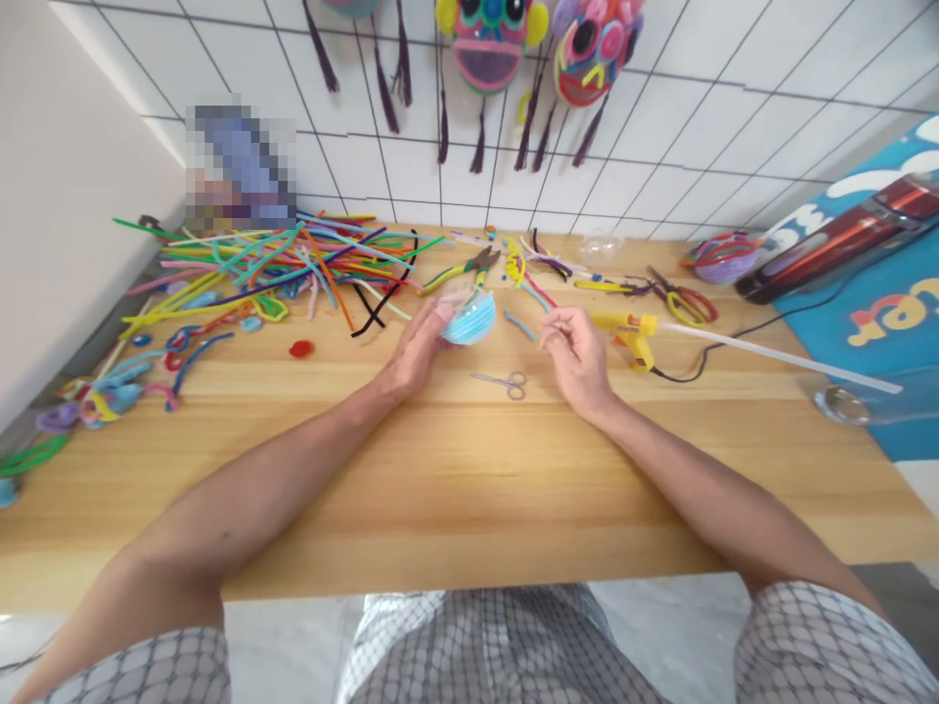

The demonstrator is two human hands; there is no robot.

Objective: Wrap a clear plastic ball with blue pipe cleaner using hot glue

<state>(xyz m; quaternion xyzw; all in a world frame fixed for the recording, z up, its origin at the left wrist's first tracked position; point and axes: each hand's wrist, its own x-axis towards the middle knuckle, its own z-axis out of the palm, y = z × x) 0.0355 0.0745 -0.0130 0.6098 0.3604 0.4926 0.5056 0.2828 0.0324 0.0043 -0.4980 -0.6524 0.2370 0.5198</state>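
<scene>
"Over the table (440, 489), head view: where's the blue-striped dome (473, 321)?"

"Gripped in the left hand (417, 347); the right hand (577, 357) is curled, holding what, I can't tell"

"How far along?"

"Partway, I'd judge: blue rows done, clear part uncovered"

"Counts?"

"One dome, small scissors (517, 385), larger scissors (686, 301), one pliers (469, 266), one glue gun (637, 337)"

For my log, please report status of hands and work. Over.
Left hand holding blue-covered plastic shell. Right hand pinched, contents unclear. Small metal scissors lying between hands.
</scene>
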